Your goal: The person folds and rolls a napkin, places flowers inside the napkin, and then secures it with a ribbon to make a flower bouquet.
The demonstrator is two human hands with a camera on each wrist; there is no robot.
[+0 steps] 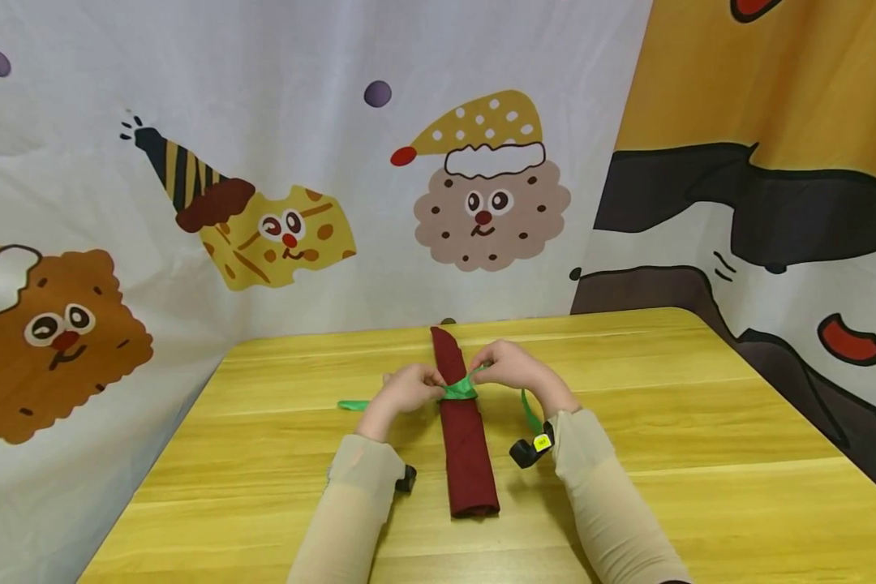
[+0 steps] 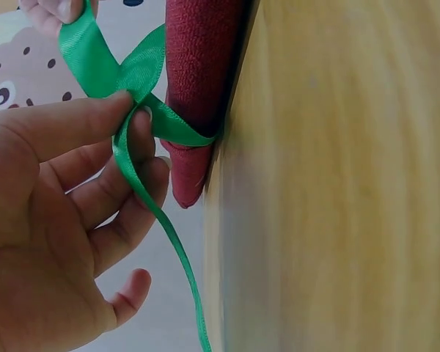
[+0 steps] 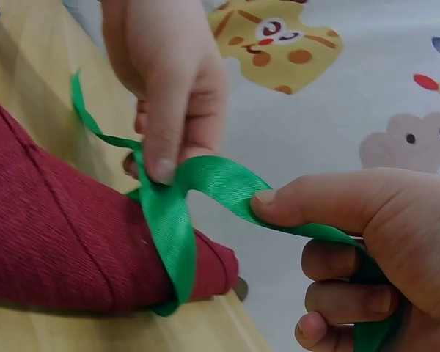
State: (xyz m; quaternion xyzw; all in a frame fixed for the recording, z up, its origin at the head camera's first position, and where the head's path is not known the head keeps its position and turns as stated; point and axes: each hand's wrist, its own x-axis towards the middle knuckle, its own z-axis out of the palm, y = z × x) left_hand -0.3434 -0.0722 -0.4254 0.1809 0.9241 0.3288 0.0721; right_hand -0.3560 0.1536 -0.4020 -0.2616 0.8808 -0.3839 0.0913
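A dark red rolled cloth [image 1: 470, 454] lies lengthwise on the table. Around it, nearer its far end, passes a green ribbon [image 1: 460, 389]. My left hand [image 1: 413, 388] pinches the ribbon between thumb and fingertips just left of the roll; in the left wrist view one ribbon end hangs down past the palm. To the right of the roll, my right hand [image 1: 514, 367] grips the other ribbon length, thumb pressed on top and the tail running under the curled fingers, as the right wrist view shows. Between both hands the ribbon [image 3: 220, 180] arches above the cloth.
The wooden table [image 1: 263, 487] reaches back to a curtain [image 1: 299, 49] printed with cartoon biscuits and cheese. A small dark round object [image 1: 448, 321] shows at the table's far edge, behind the roll's tip. Black wrist cameras [image 1: 531, 448] sit near the sleeves.
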